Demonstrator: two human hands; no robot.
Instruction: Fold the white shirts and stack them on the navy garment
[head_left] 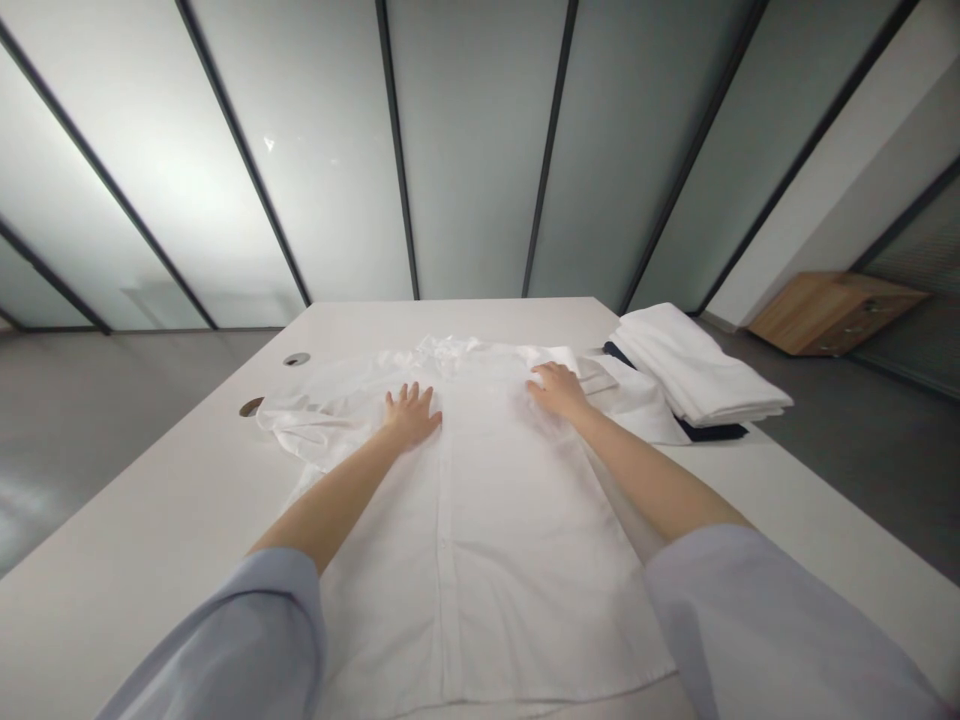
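Observation:
A white shirt lies spread out on the white table, its front placket running down the middle and its hem toward me. The collar end lies at the far side, crumpled and hard to make out. My left hand rests flat on the left upper part of the shirt with its fingers spread. On the opposite side, my right hand touches the upper right part near the shoulder, fingers stretched out and slightly bent. One sleeve lies rumpled to the left; the other reaches right, toward a folded stack.
Folded white cloths lie on something dark at the table's right edge. Two round cable holes, one with a grey cover, are at the left of the table. A wooden cabinet stands on the floor beyond, right.

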